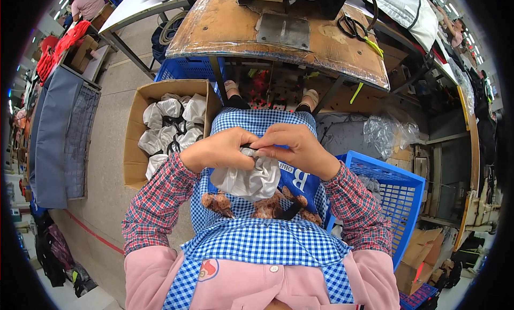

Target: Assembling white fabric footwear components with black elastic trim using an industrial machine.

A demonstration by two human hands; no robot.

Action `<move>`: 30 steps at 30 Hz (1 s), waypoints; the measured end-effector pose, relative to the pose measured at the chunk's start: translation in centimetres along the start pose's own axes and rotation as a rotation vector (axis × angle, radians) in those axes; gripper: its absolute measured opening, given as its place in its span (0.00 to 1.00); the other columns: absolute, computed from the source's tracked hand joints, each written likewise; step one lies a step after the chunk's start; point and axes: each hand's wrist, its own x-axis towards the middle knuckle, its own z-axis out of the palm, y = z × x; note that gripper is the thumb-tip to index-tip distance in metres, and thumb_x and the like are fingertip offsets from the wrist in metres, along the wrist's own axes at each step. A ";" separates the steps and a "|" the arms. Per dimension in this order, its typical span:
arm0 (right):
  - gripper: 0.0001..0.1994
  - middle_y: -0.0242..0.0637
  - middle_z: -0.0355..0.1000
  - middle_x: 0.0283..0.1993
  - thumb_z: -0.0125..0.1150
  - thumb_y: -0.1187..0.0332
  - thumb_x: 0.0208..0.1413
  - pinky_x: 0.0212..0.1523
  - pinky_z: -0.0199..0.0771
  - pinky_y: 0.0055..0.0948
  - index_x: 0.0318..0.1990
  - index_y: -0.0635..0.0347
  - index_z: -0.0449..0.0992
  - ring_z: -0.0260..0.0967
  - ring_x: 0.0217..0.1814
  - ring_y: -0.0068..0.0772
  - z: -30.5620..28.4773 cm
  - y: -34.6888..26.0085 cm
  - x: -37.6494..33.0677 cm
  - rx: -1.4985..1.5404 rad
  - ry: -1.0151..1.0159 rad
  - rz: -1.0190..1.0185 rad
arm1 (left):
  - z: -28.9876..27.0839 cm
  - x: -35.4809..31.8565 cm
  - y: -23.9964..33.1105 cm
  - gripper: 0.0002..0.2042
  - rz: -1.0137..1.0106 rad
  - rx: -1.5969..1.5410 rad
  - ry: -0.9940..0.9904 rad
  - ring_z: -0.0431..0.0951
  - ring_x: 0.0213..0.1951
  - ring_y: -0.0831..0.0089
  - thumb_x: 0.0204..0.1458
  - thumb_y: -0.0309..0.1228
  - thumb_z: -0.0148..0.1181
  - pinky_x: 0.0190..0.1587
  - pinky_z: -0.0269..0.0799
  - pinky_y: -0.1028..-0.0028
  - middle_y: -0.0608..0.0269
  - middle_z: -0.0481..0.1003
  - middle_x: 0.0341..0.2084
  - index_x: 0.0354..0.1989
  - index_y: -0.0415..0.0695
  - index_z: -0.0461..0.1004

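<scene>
My left hand (222, 149) is closed around the gathered top of a white fabric pouch (249, 180), held over my lap. A short dark piece, like a cord, shows at its top edge between my hands. My right hand (292, 147) pinches that same edge with thumb and fingertips, close against the left thumb. The pouch hangs bunched below both hands. What lies exactly between the fingertips is too small to make out. Underneath, a blue-and-white checked apron (262, 240) and a blue printed piece (300, 182) cover my lap.
At my left stands a cardboard box (133, 141) of similar white pouches with black cords. A blue plastic crate (404, 203) is at my right. Ahead is a worn wooden table (206, 29) bearing a metal plate (284, 32). Clear plastic (383, 133) lies beyond the crate.
</scene>
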 end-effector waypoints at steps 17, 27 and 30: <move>0.16 0.40 0.76 0.46 0.60 0.73 0.52 0.42 0.75 0.31 0.50 0.58 0.76 0.75 0.42 0.41 -1.1 0.1 0.5 -0.285 0.213 -0.198 | -1.4 1.4 0.3 0.18 0.152 0.138 0.164 0.76 0.30 0.65 0.38 0.31 0.57 0.37 0.70 0.69 0.48 0.76 0.26 0.39 0.33 0.75; 0.21 0.41 0.74 0.42 0.57 0.75 0.48 0.45 0.74 0.34 0.53 0.62 0.72 0.73 0.44 0.42 -3.7 0.1 0.5 -0.538 -0.063 -0.303 | -3.0 2.5 3.1 0.21 0.018 0.178 -0.055 0.74 0.32 0.74 0.37 0.31 0.55 0.39 0.71 0.74 0.56 0.77 0.28 0.41 0.32 0.75; 0.18 0.41 0.74 0.41 0.57 0.74 0.49 0.44 0.75 0.34 0.50 0.63 0.73 0.73 0.42 0.43 -4.1 0.4 0.8 -0.528 0.004 -0.291 | -3.5 3.3 3.2 0.21 0.110 0.185 -0.033 0.75 0.32 0.71 0.39 0.32 0.55 0.40 0.71 0.73 0.52 0.77 0.29 0.42 0.31 0.75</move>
